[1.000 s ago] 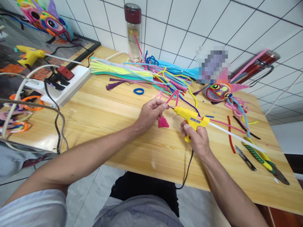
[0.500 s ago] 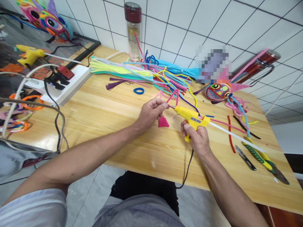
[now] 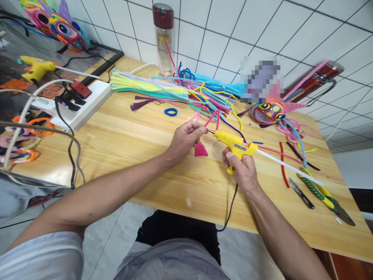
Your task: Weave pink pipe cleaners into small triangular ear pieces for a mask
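My right hand (image 3: pixel 243 171) grips the handle of a yellow hot glue gun (image 3: pixel 234 144) with a white glue stick (image 3: pixel 288 167) sticking out behind it. Its nozzle touches a bent pink pipe cleaner (image 3: pixel 214 118) that my left hand (image 3: pixel 185 138) pinches between thumb and fingers. A small pink coiled cone (image 3: pixel 201 150) lies on the wooden table (image 3: pixel 131 136) just under the nozzle.
A heap of coloured pipe cleaners (image 3: pixel 180 91) and a bottle (image 3: pixel 163 37) sit at the back. A white power strip (image 3: pixel 77 103) lies left. A pipe-cleaner mask (image 3: pixel 268 112), snips (image 3: pixel 301 193) and a yellow-green tool (image 3: pixel 320 194) lie right. A blue ring (image 3: pixel 170 112) rests mid-table.
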`<control>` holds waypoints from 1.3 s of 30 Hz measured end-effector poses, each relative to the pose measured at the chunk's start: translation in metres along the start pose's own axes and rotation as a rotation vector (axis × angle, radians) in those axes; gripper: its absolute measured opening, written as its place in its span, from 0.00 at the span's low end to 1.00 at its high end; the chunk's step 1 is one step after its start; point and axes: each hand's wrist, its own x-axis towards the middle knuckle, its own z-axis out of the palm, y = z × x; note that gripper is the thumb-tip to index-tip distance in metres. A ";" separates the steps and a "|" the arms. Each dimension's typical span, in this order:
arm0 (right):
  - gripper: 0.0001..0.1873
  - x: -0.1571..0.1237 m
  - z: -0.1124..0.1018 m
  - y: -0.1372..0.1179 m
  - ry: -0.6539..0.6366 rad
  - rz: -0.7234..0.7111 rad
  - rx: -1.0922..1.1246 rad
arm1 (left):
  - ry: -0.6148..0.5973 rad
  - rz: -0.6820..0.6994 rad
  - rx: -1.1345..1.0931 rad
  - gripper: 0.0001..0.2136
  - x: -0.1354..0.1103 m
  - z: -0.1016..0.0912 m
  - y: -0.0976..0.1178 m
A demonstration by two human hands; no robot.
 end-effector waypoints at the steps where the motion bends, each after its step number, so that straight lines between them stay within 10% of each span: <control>1: 0.18 0.000 0.000 0.000 -0.001 -0.005 0.001 | -0.001 0.002 0.003 0.12 0.000 0.000 0.000; 39: 0.19 -0.001 0.001 -0.006 0.020 0.043 -0.085 | 0.002 0.016 0.003 0.09 0.000 0.001 0.000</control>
